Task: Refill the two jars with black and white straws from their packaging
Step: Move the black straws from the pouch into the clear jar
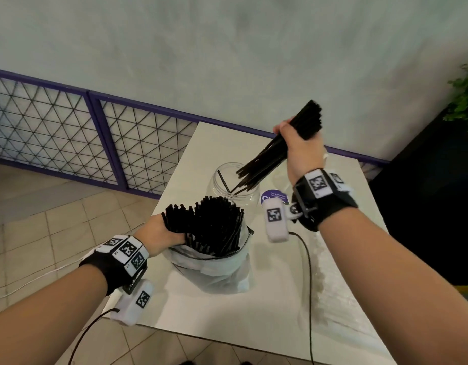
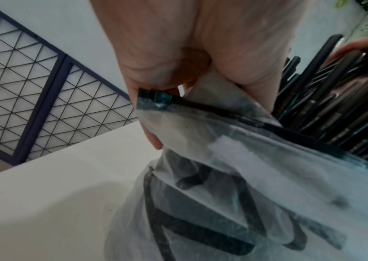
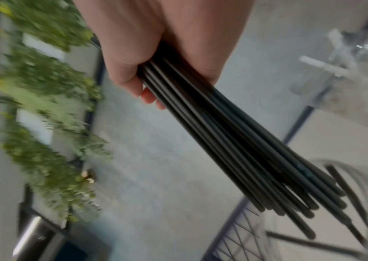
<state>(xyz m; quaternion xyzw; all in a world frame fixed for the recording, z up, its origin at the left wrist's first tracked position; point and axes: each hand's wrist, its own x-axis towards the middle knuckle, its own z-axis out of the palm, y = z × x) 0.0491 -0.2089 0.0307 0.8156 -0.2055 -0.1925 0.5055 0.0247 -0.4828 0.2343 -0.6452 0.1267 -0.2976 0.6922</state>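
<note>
**Both hands busy with black straws**

Right hand [image 1: 297,148] is wrapped tight round a bundle of thin black plastic straws [image 1: 277,151], tips poking into the clear round jar [image 1: 234,187]. Left hand [image 1: 159,234] grips the rim of the translucent plastic straw bag [image 1: 214,270] on the white table [image 1: 254,312].

left hand [image 1: 159,235] low, fingers [image 2: 147,123] curled in a grip; right hand [image 1: 300,148] raised, fist closed.

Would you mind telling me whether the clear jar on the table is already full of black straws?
No: the clear jar holds only a few straws, while the right hand tilts a bundle of black straws into its mouth.
</note>
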